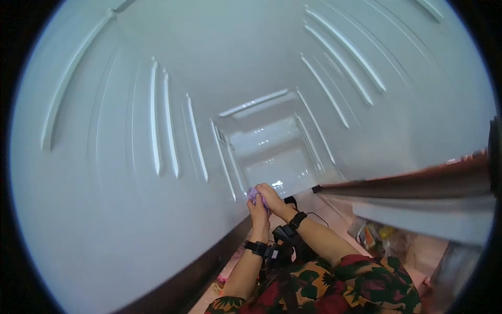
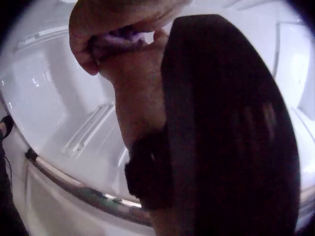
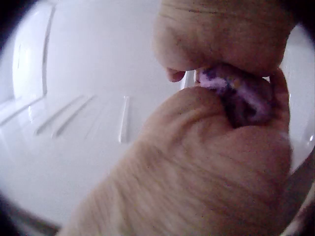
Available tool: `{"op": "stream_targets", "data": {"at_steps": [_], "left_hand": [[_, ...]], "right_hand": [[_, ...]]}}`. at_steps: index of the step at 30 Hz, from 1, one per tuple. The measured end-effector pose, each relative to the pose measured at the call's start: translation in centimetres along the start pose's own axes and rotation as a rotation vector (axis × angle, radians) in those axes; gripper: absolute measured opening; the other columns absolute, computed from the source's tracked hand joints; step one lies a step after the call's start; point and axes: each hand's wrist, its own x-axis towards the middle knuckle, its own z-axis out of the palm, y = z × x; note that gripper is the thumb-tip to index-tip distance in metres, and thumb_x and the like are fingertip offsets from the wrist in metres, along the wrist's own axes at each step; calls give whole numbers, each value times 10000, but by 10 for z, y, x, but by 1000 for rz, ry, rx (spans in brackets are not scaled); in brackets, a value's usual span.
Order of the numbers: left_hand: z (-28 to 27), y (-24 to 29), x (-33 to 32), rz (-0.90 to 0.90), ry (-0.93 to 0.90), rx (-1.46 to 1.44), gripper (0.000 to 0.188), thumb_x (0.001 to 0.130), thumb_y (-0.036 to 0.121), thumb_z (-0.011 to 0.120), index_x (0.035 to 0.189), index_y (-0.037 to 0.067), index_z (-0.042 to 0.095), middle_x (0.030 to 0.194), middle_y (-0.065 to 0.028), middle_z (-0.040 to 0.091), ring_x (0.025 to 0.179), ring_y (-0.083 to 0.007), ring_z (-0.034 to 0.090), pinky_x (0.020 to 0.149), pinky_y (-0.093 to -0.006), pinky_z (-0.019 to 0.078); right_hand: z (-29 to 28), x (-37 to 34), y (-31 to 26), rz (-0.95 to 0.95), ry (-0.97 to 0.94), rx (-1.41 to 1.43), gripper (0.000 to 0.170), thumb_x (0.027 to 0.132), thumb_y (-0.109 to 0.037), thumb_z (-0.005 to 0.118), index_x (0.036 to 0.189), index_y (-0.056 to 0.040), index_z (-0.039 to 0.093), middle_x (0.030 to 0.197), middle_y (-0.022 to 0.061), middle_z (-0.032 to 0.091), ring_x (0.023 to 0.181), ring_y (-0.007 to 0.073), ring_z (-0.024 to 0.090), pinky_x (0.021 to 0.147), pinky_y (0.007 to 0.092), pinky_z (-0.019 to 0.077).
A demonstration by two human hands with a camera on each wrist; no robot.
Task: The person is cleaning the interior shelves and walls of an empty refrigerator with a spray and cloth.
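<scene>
A crumpled purple cloth (image 1: 252, 193) is bunched up between both hands in front of a white, fridge-like cabinet. My left hand (image 1: 258, 210) grips it from below, and my right hand (image 1: 271, 197) grips it from the upper right. Close together, the two hands wrap most of the cloth. In the right wrist view a fold of the cloth (image 3: 246, 93) shows in the gap between them. Only a small purple patch of the cloth (image 2: 118, 42) appears in the left wrist view, under curled fingers.
Ribbed side walls (image 1: 334, 57) and a shiny inner floor (image 1: 282, 167) form the cabinet's inside. An open door edge (image 1: 397, 191) stands at right. Beyond it, a clear bag of items (image 1: 376, 235) sits on pinkish floor. Black straps (image 1: 297, 220) circle both wrists.
</scene>
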Motion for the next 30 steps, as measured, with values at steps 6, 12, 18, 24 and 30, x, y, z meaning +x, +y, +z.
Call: {"op": "stream_targets", "data": {"at_steps": [6, 12, 18, 24, 30], "left_hand": [[-64, -21, -72, -210, -278, -202, 227, 885, 194, 474, 1085, 86, 475, 897, -62, 572, 762, -199, 599, 530, -299, 485], [-135, -35, -120, -247, -237, -163, 211, 852, 169, 477, 1058, 126, 484, 872, -61, 570, 670, -203, 581, 485, -274, 457], [-193, -119, -158, -167, -112, -367, 204, 843, 171, 486, 1046, 152, 467, 882, -82, 548, 676, -260, 575, 496, -354, 467], [-179, -168, -226, -147, -38, -237, 195, 844, 163, 477, 1036, 142, 450, 882, -104, 541, 701, -281, 583, 494, -377, 478], [-196, -179, -257, -43, -129, -275, 207, 840, 120, 459, 1047, 102, 455, 930, -120, 548, 768, -272, 595, 516, -403, 516]], "right_hand": [[-22, -93, 34, -15, -207, -491, 344, 866, -311, 500, 1045, -20, 542, 984, 153, 608, 918, 248, 579, 796, 333, 440], [-53, -175, 15, -114, -194, -779, 286, 849, -243, 541, 1028, -22, 568, 972, 136, 610, 885, 207, 589, 747, 298, 460], [-130, -244, 64, -232, -441, -1144, 312, 789, -225, 568, 1029, -26, 569, 997, 175, 595, 946, 334, 552, 823, 381, 438], [-190, -314, 78, -200, -606, -1339, 341, 796, -246, 575, 1060, -32, 555, 1049, 168, 574, 1028, 327, 511, 887, 389, 401], [-303, -391, 94, -18, -611, -1267, 382, 857, -354, 474, 1016, -18, 564, 1023, 190, 581, 943, 342, 544, 824, 401, 426]]}}
